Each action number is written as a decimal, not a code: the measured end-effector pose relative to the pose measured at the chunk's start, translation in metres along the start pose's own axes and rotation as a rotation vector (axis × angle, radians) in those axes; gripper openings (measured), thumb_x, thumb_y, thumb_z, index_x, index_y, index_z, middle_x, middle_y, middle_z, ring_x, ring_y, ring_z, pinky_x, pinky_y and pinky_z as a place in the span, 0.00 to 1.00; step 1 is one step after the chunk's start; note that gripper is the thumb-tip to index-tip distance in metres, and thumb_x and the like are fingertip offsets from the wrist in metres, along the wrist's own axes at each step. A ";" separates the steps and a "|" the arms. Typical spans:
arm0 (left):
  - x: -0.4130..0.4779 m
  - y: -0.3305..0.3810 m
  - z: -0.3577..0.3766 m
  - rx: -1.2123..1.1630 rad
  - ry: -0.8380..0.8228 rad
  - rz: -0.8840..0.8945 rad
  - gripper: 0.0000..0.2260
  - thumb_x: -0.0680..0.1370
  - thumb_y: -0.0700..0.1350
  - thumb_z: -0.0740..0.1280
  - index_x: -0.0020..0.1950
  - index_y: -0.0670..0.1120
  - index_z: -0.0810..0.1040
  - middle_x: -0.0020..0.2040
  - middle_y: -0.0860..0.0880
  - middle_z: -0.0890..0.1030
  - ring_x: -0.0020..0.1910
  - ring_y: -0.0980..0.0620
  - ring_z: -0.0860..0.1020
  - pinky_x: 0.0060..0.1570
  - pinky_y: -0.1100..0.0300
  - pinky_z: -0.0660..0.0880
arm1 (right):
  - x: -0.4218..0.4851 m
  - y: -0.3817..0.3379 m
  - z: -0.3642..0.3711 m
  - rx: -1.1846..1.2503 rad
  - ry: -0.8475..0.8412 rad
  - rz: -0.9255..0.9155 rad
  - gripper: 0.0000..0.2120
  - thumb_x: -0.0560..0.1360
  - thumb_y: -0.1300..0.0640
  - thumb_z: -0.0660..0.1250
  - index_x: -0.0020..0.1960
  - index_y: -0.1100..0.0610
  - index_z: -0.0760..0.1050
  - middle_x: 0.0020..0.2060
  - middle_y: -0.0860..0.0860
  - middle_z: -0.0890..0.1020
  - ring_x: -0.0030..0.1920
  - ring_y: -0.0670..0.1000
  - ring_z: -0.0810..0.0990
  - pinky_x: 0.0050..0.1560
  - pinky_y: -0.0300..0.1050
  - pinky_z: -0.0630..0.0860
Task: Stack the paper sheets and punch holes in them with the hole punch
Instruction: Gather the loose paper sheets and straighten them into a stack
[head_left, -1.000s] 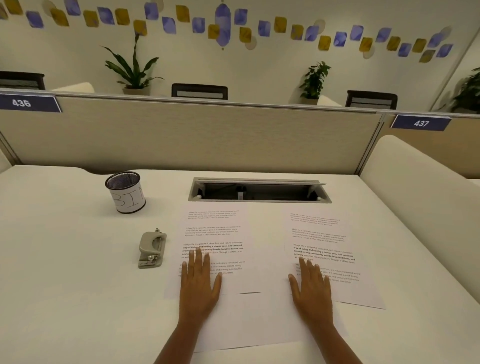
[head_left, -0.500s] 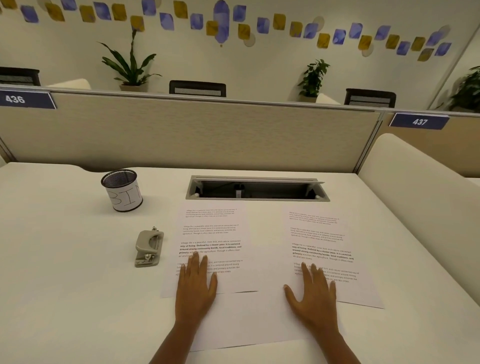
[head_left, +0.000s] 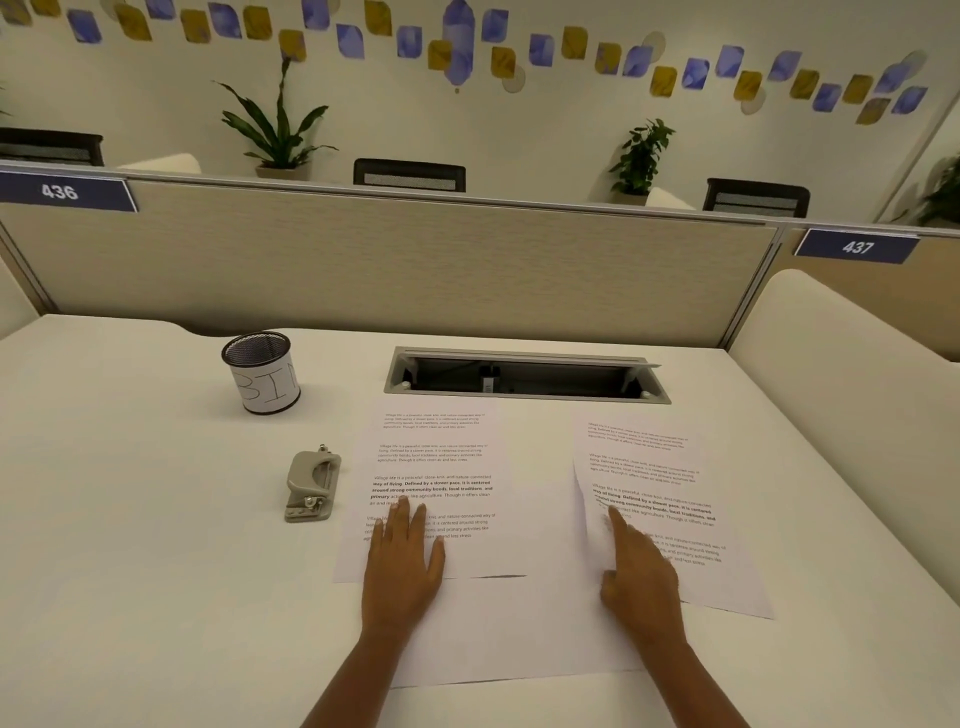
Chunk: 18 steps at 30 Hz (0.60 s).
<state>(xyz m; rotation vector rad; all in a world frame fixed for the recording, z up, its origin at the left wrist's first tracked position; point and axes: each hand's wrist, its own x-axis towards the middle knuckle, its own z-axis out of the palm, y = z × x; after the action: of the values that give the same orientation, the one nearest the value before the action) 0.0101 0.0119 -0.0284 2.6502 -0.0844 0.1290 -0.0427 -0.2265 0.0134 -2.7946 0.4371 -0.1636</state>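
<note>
Three white paper sheets lie on the desk. My left hand rests flat, fingers apart, on the lower part of the left printed sheet. My right hand is turned on its side at the left edge of the right printed sheet. Its forefinger lies on top and the other fingers are curled, and that edge is slightly raised off the desk. A blank sheet lies nearest me, partly under both hands. The grey hole punch sits on the desk just left of the left sheet, untouched.
A mesh cup labelled BIN stands at the back left. An open cable tray is sunk into the desk behind the sheets. A beige partition closes the back and a cream divider the right side.
My right hand has turned from flat to edge-on with fingers curled, and the right sheet's left edge has lifted. My left hand has stayed flat on the left sheet.
</note>
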 end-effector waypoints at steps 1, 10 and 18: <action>-0.001 0.000 0.000 0.006 -0.002 0.000 0.23 0.80 0.50 0.54 0.74 0.46 0.56 0.77 0.45 0.53 0.76 0.49 0.51 0.75 0.56 0.45 | -0.002 0.003 0.000 0.016 0.006 -0.020 0.33 0.67 0.72 0.59 0.72 0.60 0.61 0.58 0.59 0.78 0.58 0.60 0.76 0.56 0.53 0.73; -0.003 0.006 -0.004 -0.063 0.019 0.044 0.21 0.80 0.51 0.53 0.71 0.44 0.64 0.75 0.42 0.61 0.75 0.46 0.59 0.74 0.55 0.53 | -0.004 -0.002 -0.002 0.277 0.326 -0.064 0.25 0.67 0.82 0.60 0.59 0.66 0.77 0.55 0.62 0.82 0.54 0.63 0.81 0.55 0.56 0.76; -0.002 0.024 -0.012 -0.290 0.066 0.015 0.16 0.81 0.49 0.54 0.64 0.46 0.73 0.65 0.47 0.76 0.64 0.49 0.74 0.62 0.59 0.69 | -0.012 -0.060 0.015 0.134 0.255 -0.411 0.32 0.50 0.82 0.72 0.51 0.64 0.82 0.45 0.59 0.86 0.44 0.58 0.86 0.39 0.53 0.81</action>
<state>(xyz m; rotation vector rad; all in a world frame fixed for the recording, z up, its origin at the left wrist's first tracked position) 0.0050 -0.0034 -0.0066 2.3544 -0.0938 0.1935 -0.0348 -0.1644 0.0179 -2.7028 -0.0991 -0.6191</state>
